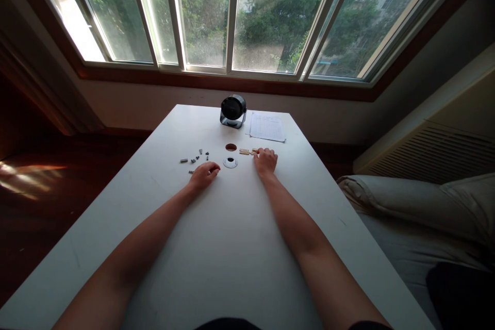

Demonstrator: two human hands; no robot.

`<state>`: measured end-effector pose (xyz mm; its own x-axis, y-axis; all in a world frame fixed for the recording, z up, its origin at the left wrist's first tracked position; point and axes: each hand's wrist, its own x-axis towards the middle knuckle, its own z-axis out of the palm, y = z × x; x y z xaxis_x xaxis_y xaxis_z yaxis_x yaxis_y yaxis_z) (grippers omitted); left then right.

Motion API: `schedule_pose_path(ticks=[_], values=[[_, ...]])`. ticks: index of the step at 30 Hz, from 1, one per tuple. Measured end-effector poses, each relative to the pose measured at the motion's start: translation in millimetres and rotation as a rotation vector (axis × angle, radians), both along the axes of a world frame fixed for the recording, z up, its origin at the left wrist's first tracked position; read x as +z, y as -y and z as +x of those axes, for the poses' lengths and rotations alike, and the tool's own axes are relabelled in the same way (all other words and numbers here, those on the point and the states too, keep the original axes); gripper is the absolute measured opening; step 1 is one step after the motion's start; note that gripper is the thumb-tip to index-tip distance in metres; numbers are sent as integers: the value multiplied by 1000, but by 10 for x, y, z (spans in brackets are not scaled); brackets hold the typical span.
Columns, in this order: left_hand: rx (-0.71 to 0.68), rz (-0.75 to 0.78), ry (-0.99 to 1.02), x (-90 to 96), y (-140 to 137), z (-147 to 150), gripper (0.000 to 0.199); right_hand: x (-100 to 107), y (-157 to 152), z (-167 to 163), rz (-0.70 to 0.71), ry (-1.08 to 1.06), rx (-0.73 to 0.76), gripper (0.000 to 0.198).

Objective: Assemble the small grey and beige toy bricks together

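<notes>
My left hand (204, 174) rests on the white table (228, 227), its fingers loosely curled and the thumb apart from them, with nothing visible in between. Just beyond it lie several small grey pieces (193, 161), among them a longer grey cylinder-like piece (183, 161). On the right, my right hand (266, 161) has its thumb and fingertips closed at a small tan, knobbly piece (254, 151), which they partly cover. A similar tan, knobbly strip (244, 151) lies just left of those fingertips. The pieces are too small to tell their exact kind.
Between my hands the table has a round hole (231, 147) and a silvery ring-shaped cover (230, 163). A black fan-like device on a stand (233, 109) and printed paper sheets (267, 127) occupy the far end. Bedding (406, 201) lies to the right, beyond the table's edge.
</notes>
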<state>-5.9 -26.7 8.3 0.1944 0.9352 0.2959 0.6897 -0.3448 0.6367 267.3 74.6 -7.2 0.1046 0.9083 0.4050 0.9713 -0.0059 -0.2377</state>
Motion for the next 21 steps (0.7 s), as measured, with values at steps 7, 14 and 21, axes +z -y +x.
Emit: schedule_pose_path(ticks=[7, 14, 21], values=[[-9, 9, -10, 7, -4, -2, 22, 24, 75, -69, 30, 63, 161, 20], [-17, 8, -30, -6, -20, -5, 21, 66, 103, -74, -24, 97, 154, 26], [-22, 6, -37, 18, -6, 1, 21, 80, 113, -93, -35, 115, 153, 28]])
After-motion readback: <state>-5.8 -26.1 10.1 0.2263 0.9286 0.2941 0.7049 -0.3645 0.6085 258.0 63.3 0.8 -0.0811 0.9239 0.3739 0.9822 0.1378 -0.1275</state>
